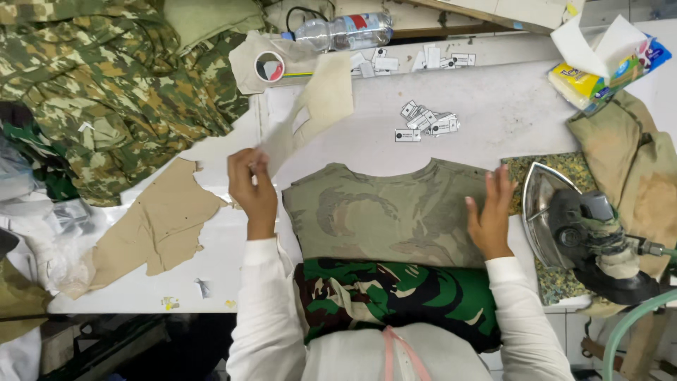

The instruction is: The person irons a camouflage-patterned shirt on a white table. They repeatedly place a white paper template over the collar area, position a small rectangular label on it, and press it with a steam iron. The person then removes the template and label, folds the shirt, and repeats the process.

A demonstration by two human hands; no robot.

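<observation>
A folded olive camouflage t-shirt (384, 212) lies flat on the white table (508, 106) in front of me. My right hand (491, 212) rests palm-down, fingers spread, on the shirt's right edge. My left hand (252, 189) is raised just left of the shirt and pinches the lower end of a beige cardboard template (317, 106), which tilts up and away over the table. A dark green camouflage garment (395, 296) lies at the near edge, against my body.
A clothes iron (571, 226) sits on a patterned pad at the right. Small white labels (427, 123) are scattered beyond the shirt. A camouflage fabric pile (106, 85) fills the upper left, a tan cardboard piece (159, 226) lies left, and a plastic bottle (345, 32) and tape roll (269, 67) lie at the back.
</observation>
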